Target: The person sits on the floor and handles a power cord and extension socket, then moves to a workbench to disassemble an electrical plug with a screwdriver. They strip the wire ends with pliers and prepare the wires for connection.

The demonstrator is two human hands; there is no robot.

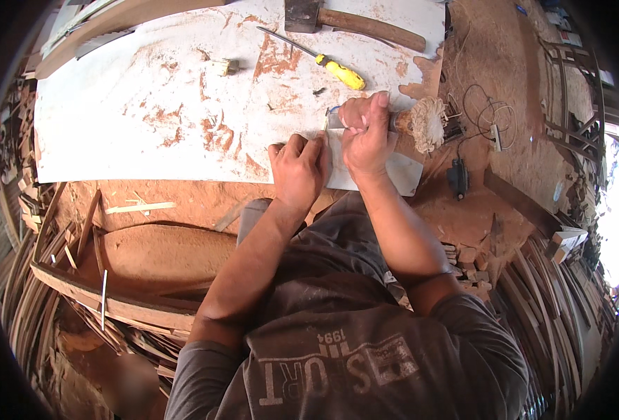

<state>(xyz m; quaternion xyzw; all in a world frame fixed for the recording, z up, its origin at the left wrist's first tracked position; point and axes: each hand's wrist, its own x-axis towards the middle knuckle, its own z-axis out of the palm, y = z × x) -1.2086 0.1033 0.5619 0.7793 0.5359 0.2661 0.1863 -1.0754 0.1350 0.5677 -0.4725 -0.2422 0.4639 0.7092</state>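
Observation:
My right hand (367, 136) is wrapped round a chisel, its wooden handle ending in a frayed, mushroomed head (430, 126) on the right. The chisel's flat metal blade (335, 121) points left, low over the white board (113, 150). Close beside the blade tip, my left hand (299, 166) rests on the board with its fingers curled together. A thin pale stick (325, 124) stands out from its thumb and fingertips, next to the blade; its lower part is hidden.
Beyond my hands lie a yellow-handled screwdriver (341, 72), a wooden-handled hammer (372, 28) and a small pale block (224, 66). Reddish dust is scattered over the board. Cables (491, 126) and a black plug (457, 178) lie at right. Curved wooden strips (120, 308) are stacked nearer me.

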